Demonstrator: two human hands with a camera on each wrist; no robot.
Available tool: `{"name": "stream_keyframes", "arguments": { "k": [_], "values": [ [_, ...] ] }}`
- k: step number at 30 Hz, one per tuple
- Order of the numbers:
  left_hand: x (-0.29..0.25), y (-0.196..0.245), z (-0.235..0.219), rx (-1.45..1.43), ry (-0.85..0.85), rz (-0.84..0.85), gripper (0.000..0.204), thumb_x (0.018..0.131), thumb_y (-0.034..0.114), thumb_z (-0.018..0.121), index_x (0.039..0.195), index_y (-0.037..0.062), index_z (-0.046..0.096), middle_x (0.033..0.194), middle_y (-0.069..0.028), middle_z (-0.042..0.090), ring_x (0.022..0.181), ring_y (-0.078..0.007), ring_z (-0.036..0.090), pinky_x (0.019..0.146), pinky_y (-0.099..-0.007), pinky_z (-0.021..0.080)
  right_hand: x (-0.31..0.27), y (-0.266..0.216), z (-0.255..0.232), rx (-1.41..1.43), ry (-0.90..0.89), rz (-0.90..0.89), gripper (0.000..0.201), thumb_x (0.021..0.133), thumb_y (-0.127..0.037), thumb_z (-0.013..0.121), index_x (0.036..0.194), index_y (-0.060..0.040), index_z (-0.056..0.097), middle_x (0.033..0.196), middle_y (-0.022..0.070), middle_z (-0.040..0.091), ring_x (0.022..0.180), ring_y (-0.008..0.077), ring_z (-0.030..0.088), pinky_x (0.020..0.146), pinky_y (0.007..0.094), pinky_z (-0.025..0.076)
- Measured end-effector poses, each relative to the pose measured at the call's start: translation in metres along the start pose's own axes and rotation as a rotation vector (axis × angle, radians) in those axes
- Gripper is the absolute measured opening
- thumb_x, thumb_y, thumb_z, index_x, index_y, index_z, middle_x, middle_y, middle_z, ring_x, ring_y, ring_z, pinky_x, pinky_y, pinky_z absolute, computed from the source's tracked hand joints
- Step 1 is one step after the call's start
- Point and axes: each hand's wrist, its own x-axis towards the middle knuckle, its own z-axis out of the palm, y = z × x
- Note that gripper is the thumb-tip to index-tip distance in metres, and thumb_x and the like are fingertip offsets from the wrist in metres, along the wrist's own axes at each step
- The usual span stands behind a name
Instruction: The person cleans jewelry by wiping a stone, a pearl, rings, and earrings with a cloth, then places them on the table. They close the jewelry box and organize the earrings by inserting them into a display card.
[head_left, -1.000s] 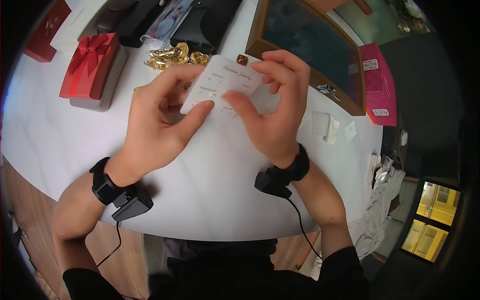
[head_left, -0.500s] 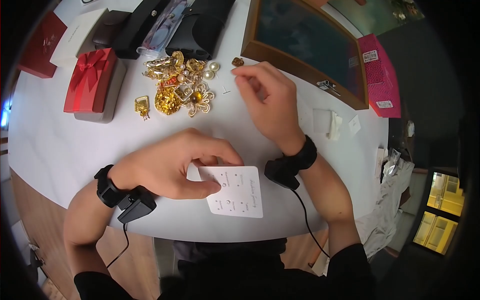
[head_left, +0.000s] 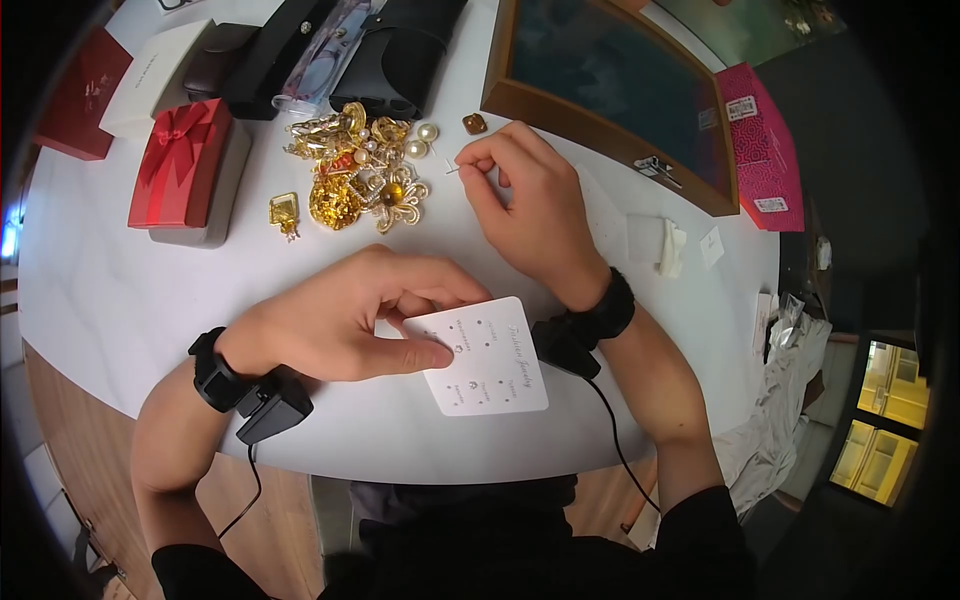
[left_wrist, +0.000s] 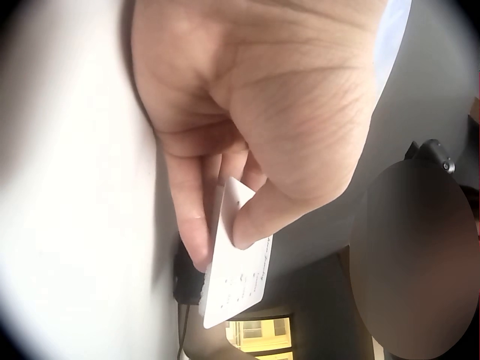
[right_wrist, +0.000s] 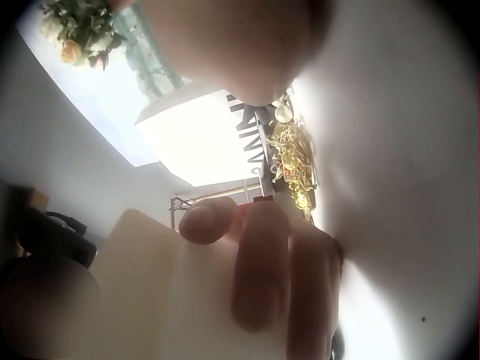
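On the left, a red gift box [head_left: 172, 165] is sitting on the desk [head_left: 90, 290], and a square gold pendant [head_left: 284, 213] is lying to its right, beside a pile of gold jewelry [head_left: 345, 190]. Nearer the desk's front edge, the left hand [head_left: 330, 315] is reaching in from the left and clamping the white card [head_left: 490, 365], its thumb pressing on the printed face and its fingers bending behind. The card is pointing away from this grip, to the right and toward the front edge, with its printed face turned up to the head view; its outline is looking nearly square, so its long axis is hard to tell. The heading is running down beside the right edge, slanting slightly rightward. The grip is holding the card at its left side, most of it lying to the right of the thumb, near the right wrist. The left wrist view is showing the card tilted, its corner below the thumb. Farther right and beyond the card, the right hand [head_left: 530, 205] is bending its fingers, thumb and forefinger coming together on a thin pin [head_left: 451, 170] between the pile and the hand.
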Motion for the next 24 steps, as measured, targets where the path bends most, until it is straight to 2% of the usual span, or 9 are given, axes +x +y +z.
{"name": "stream_keyframes", "arguments": {
  "k": [1,3,10,17,18,19,20,21,24],
  "values": [
    [0.0001,-0.0007,-0.0002,-0.012,0.000,-0.001,0.041,0.090,-0.007,0.070,0.129,-0.0031,0.059,0.114,-0.0105,0.070,0.104,-0.0149,0.068,0.089,-0.0283,0.053,0.0001,-0.0011,0.0000,0.000,0.000,0.000,0.004,0.086,-0.006,0.069,0.090,-0.0067,0.068,0.086,0.0054,0.061,0.071,0.0236,0.064,0.063,0.0355,0.051],
    [0.0004,-0.0009,-0.0002,-0.023,0.000,-0.001,0.041,0.090,-0.007,0.070,0.129,-0.0030,0.059,0.114,-0.0102,0.070,0.105,-0.0147,0.068,0.089,-0.0282,0.053,0.0006,-0.0042,-0.0001,0.060,0.019,0.031,0.007,0.086,-0.006,0.072,0.093,-0.0057,0.071,0.085,0.0045,0.061,0.069,0.0172,0.059,0.062,0.0291,0.048],
    [0.0013,0.0006,0.0001,-0.087,0.018,0.006,0.041,0.089,-0.008,0.070,0.128,-0.0024,0.059,0.116,-0.0094,0.069,0.107,-0.0146,0.067,0.093,-0.0288,0.053,0.0006,-0.0024,-0.0008,0.106,-0.040,0.058,0.007,0.086,-0.011,0.076,0.088,-0.0057,0.071,0.086,0.0035,0.061,0.065,0.0160,0.056,0.059,0.0293,0.046],
    [0.0020,-0.0050,-0.0022,-0.119,0.015,0.042,0.042,0.089,-0.008,0.070,0.129,-0.0024,0.059,0.120,-0.0095,0.069,0.110,-0.0146,0.066,0.095,-0.0289,0.052,0.0011,-0.0055,0.0007,0.077,-0.022,0.025,0.006,0.088,-0.009,0.072,0.093,-0.0052,0.071,0.086,0.0048,0.059,0.065,0.0171,0.056,0.060,0.0293,0.047],
    [0.0022,-0.0052,-0.0021,-0.120,0.015,0.042,0.042,0.089,-0.008,0.070,0.129,-0.0024,0.059,0.120,-0.0095,0.069,0.110,-0.0146,0.066,0.095,-0.0289,0.052,0.0014,-0.0068,-0.0001,0.105,-0.014,0.035,0.008,0.089,-0.007,0.071,0.097,-0.0057,0.072,0.088,0.0052,0.059,0.067,0.0176,0.057,0.061,0.0299,0.047],
    [0.0026,-0.0052,-0.0016,-0.104,0.013,0.059,0.040,0.090,-0.008,0.067,0.129,-0.0019,0.058,0.120,-0.0091,0.068,0.109,-0.0131,0.066,0.090,-0.0265,0.053,0.0012,-0.0055,0.0010,0.104,-0.014,0.036,0.008,0.089,-0.007,0.071,0.097,-0.0057,0.072,0.088,0.0052,0.059,0.067,0.0176,0.057,0.061,0.0299,0.047],
    [0.0031,-0.0055,-0.0013,-0.087,0.010,0.078,0.038,0.092,-0.008,0.064,0.129,-0.0014,0.056,0.120,-0.0087,0.068,0.108,-0.0115,0.065,0.084,-0.0241,0.054,0.0015,-0.0031,0.0034,0.118,-0.007,-0.058,0.013,0.089,-0.006,0.071,0.102,-0.0074,0.073,0.089,0.0052,0.058,0.070,0.0180,0.058,0.063,0.0303,0.048],
    [0.0033,-0.0053,-0.0015,-0.087,0.010,0.079,0.038,0.092,-0.008,0.064,0.129,-0.0014,0.056,0.120,-0.0087,0.068,0.108,-0.0115,0.065,0.084,-0.0241,0.054,0.0022,-0.0020,0.0049,0.134,0.001,-0.152,0.019,0.089,-0.005,0.070,0.107,-0.0091,0.074,0.090,0.0052,0.057,0.073,0.0183,0.059,0.064,0.0307,0.049],
    [0.0028,-0.0060,-0.0020,-0.083,0.009,0.068,0.038,0.092,-0.008,0.063,0.129,-0.0011,0.056,0.119,-0.0084,0.068,0.108,-0.0110,0.065,0.083,-0.0235,0.054,0.0028,-0.0072,0.0043,0.063,-0.070,-0.188,0.023,0.086,-0.006,0.071,0.107,-0.0121,0.075,0.094,0.0046,0.059,0.077,0.0217,0.062,0.066,0.0352,0.052]
  ]
}}
